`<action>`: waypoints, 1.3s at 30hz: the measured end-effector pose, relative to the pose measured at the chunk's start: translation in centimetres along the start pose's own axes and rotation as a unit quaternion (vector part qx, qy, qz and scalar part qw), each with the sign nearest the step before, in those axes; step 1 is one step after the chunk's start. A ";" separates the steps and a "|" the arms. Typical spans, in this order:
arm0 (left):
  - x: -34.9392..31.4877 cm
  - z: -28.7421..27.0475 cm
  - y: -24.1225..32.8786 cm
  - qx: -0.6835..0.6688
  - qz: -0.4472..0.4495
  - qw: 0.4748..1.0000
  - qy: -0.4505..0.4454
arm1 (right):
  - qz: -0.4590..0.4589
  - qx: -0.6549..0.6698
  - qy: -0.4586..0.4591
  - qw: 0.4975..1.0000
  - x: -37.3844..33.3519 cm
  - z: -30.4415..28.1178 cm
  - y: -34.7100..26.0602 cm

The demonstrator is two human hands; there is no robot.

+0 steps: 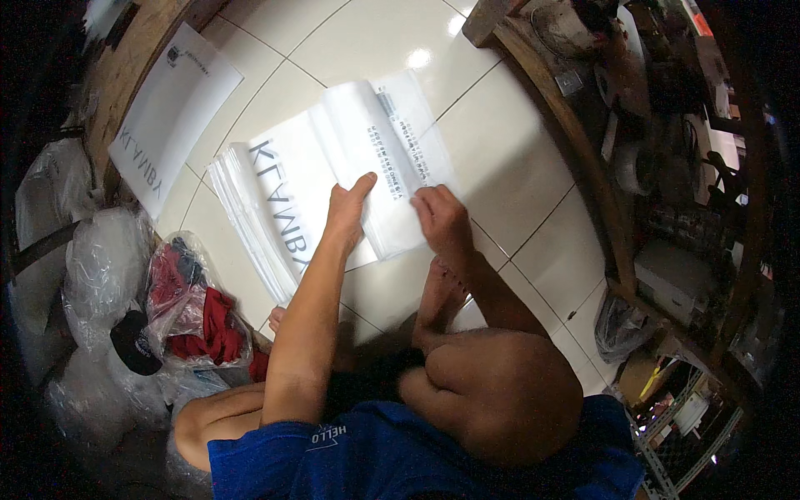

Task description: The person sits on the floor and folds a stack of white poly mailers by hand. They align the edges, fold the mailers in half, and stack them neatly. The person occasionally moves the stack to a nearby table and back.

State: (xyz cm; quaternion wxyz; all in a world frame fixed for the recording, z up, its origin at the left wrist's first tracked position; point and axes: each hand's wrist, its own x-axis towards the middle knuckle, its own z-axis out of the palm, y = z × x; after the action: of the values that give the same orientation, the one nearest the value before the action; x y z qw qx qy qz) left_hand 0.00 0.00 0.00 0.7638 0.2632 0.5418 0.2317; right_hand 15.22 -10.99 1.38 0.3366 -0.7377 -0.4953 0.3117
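Left hand (350,207): mine rests on the white sheet, thumb stretched out on its folded part, other fingers partly hidden, so I cannot tell how firmly they pinch.
Right hand (446,218): my fingers are curled in narrow, holding the sheet's edge nearest 4 o'clock.
White sheet (346,117): spread at 11 o'clock from the middle of my view, thin, creased, partly doubled over, with dark print.
Pile (247,221): many thin white layers under its 8 o'clock side, edges slightly fanned.
Floor (533,179): pale, glossy tiles with dark joints; bright reflections at 12 o'clock, shadow beside the frame.
Feet: bare; my right foot (439,296) is planted just below my right hand.
Loose sheet (179,117): white and printed, at 10 o'clock, against a wooden beam (137,62).
Clear bag (208,329): at 8 o'clock, with red and dark cloth inside.
Black cap (136,343): just beyond that bag, among other clear plastic (104,258).
Wooden frame (546,104): worn, curving from 1 to 4 o'clock in this wide view.
Beyond it: dim clutter, a grey box (675,271) at 3 o'clock, a wire rack (700,412) at 4.
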 end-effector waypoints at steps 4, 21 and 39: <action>-0.8 1.1 1.8 -0.028 -0.017 0.999 0.000 | -0.071 -0.007 0.014 0.997 0.6 1.9 -1.3; -0.6 0.8 0.8 0.020 -0.024 0.999 0.014 | 0.047 -0.042 0.118 0.991 2.8 0.7 5.8; -0.9 1.0 1.0 0.012 -0.027 1.000 0.008 | -0.018 -0.039 0.070 0.997 2.0 -0.3 3.5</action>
State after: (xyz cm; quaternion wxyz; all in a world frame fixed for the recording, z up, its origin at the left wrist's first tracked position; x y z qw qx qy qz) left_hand 0.60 0.01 1.58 0.7625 0.2560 0.5572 0.2065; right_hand 17.88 -10.15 -1.53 0.3465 -0.7614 -0.4956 0.2336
